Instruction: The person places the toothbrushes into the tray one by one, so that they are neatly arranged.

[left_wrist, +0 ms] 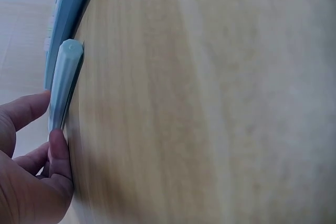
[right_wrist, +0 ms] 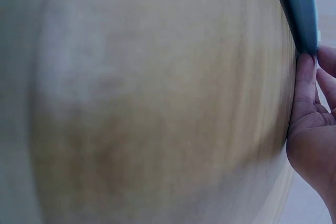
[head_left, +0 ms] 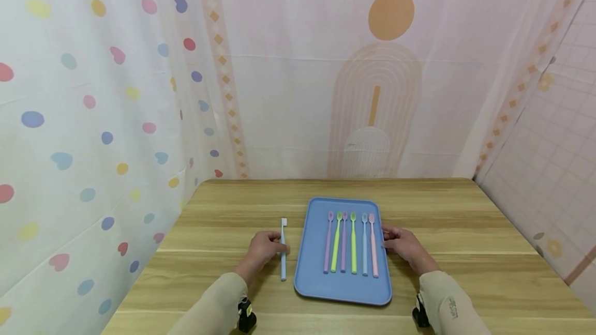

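A light blue toothbrush (head_left: 283, 268) lies lengthwise on the table, left of the tray, its white bristles toward the far side. My left hand (head_left: 263, 247) pinches its handle between thumb and fingers; the handle's end (left_wrist: 67, 72) juts past the fingertips in the left wrist view. Across from it, my right hand (head_left: 406, 244) grips the right rim of a blue tray (head_left: 342, 291), with fingertips at the underside of the edge in the right wrist view. On the tray lie two purple toothbrushes (head_left: 327, 247), two green ones (head_left: 335, 247), a light blue one (head_left: 365, 247) and a pink one (head_left: 374, 247), side by side.
The wood-grain table (head_left: 465, 206) carries the tray near its middle. Patterned curtains (head_left: 288, 118) hang behind the table's far edge and along both sides. Dark wrist cameras (head_left: 246, 317) sit below both sleeves.
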A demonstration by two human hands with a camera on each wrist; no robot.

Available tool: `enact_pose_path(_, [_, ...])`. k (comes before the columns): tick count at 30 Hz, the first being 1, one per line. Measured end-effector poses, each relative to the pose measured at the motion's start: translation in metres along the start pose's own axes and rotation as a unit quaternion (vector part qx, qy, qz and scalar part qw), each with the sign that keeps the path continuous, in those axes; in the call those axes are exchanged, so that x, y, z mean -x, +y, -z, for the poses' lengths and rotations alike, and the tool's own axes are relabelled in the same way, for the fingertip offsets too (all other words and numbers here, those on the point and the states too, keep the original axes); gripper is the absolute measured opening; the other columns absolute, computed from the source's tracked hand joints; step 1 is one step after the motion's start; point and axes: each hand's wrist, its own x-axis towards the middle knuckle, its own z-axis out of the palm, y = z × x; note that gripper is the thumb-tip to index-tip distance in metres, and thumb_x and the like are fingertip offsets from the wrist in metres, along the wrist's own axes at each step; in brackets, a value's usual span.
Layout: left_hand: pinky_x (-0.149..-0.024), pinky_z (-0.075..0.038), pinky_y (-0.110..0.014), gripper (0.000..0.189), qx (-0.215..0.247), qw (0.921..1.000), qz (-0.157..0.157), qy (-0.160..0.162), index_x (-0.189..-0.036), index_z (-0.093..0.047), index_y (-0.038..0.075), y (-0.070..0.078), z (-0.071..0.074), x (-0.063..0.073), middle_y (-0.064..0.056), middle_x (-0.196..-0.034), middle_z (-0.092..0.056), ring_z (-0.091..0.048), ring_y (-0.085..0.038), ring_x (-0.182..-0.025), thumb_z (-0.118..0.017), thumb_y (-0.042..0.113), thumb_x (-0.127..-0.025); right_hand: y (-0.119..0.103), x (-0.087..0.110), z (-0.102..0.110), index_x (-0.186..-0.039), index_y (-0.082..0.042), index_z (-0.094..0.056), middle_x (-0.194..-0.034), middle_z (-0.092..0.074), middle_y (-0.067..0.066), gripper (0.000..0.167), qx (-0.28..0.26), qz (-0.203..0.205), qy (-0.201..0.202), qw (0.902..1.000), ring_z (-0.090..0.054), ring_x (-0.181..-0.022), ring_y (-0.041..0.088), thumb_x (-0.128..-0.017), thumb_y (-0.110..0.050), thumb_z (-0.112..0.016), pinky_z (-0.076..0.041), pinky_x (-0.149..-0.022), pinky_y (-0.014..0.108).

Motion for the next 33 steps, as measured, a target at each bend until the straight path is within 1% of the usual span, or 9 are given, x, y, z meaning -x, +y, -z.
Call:
enact_pose_path(4, [-0.053,-0.044,-0.023,0.028,-0.005,1.0000,-0.002,0.000,-0.099,-0.069,-0.007,-0.0006,-0.0018,-0.0012,0.000,-0.073,-0.054,-0.048,-0.012,-0.061,-0.080,-0.002,-0.074,-0.0006,0.0010,0.0007,-0.142,0.007,-0.048,-0.119,-0.058,0.022,0.052,0.013,-0.008,0.002,0.9999,-0.056,-0.106,0.029,-0.091,0.004,-0.061,-0.053,-0.086,0.039])
enact_pose_path(7, [-0.053,-0.045,-0.023,0.031,-0.009,1.0000,0.000,0.002,-0.101,-0.069,-0.008,-0.0019,-0.0026,-0.0026,0.000,-0.075,-0.055,-0.049,-0.012,-0.061,-0.080,-0.003,-0.072,-0.0016,0.0023,0.0012,-0.142,0.005,-0.049,-0.120,-0.058,0.021,0.052,0.025,-0.015,0.005,0.9995,-0.054,-0.107,0.030,-0.092,0.002,-0.061,-0.050,-0.087,0.039])
enact_pose_path(12, [-0.054,-0.046,-0.024,0.034,-0.019,0.9998,0.003,0.005,-0.106,-0.069,-0.009,-0.0025,-0.0016,-0.0030,-0.003,-0.078,-0.058,-0.051,-0.013,-0.064,-0.077,-0.006,-0.073,-0.0022,0.0024,0.0015,-0.142,0.005,-0.049,-0.120,-0.058,0.021,0.052,0.028,-0.017,0.003,0.9995,-0.054,-0.108,0.030,-0.092,0.002,-0.061,-0.049,-0.087,0.039])
enact_pose_path(17, [-0.054,-0.046,-0.024,0.031,-0.041,0.9992,-0.002,0.005,-0.103,-0.070,-0.008,-0.0005,-0.0001,-0.0039,-0.002,-0.075,-0.058,-0.052,-0.013,-0.064,-0.074,-0.006,-0.072,-0.0028,0.0020,0.0024,-0.142,0.006,-0.049,-0.121,-0.058,0.021,0.052,0.034,-0.013,0.004,0.9994,-0.054,-0.109,0.031,-0.091,0.001,-0.062,-0.049,-0.089,0.040])
enact_pose_path(21, [-0.054,-0.046,-0.024,0.030,-0.059,0.9982,-0.006,0.006,-0.103,-0.071,-0.007,0.0014,0.0002,-0.0034,-0.002,-0.074,-0.058,-0.052,-0.012,-0.064,-0.071,-0.006,-0.073,-0.0010,0.0004,0.0021,-0.142,0.006,-0.049,-0.120,-0.059,0.021,0.052,0.033,-0.010,0.003,0.9994,-0.054,-0.109,0.030,-0.091,0.002,-0.062,-0.049,-0.088,0.039])
enact_pose_path(25, [-0.054,-0.047,-0.024,0.025,-0.070,0.9975,-0.005,0.007,-0.100,-0.071,-0.006,0.0031,-0.0003,-0.0034,-0.003,-0.075,-0.060,-0.054,-0.013,-0.064,-0.068,-0.006,-0.075,-0.0013,-0.0001,0.0018,-0.142,0.005,-0.049,-0.119,-0.059,0.020,0.052,0.036,-0.016,0.004,0.9992,-0.054,-0.108,0.030,-0.091,0.002,-0.062,-0.048,-0.088,0.039])
enact_pose_path(29, [-0.057,-0.049,-0.025,0.024,-0.067,0.9977,0.002,0.009,-0.101,-0.071,-0.007,0.0047,-0.0008,-0.0041,-0.007,-0.085,-0.065,-0.057,-0.014,-0.068,-0.068,-0.004,-0.077,-0.0030,0.0002,0.0017,-0.142,0.004,-0.049,-0.119,-0.060,0.020,0.053,0.041,-0.021,0.004,0.9989,-0.054,-0.106,0.030,-0.091,0.001,-0.063,-0.047,-0.090,0.041])
enact_pose_path(33, [-0.061,-0.052,-0.027,0.029,-0.054,0.9984,0.011,0.013,-0.107,-0.070,-0.008,0.0050,-0.0008,-0.0048,-0.013,-0.096,-0.068,-0.060,-0.016,-0.074,-0.068,-0.003,-0.078,-0.0040,0.0010,0.0016,-0.142,0.005,-0.049,-0.119,-0.060,0.020,0.053,0.042,-0.019,0.003,0.9990,-0.054,-0.106,0.029,-0.091,0.001,-0.063,-0.047,-0.090,0.041])
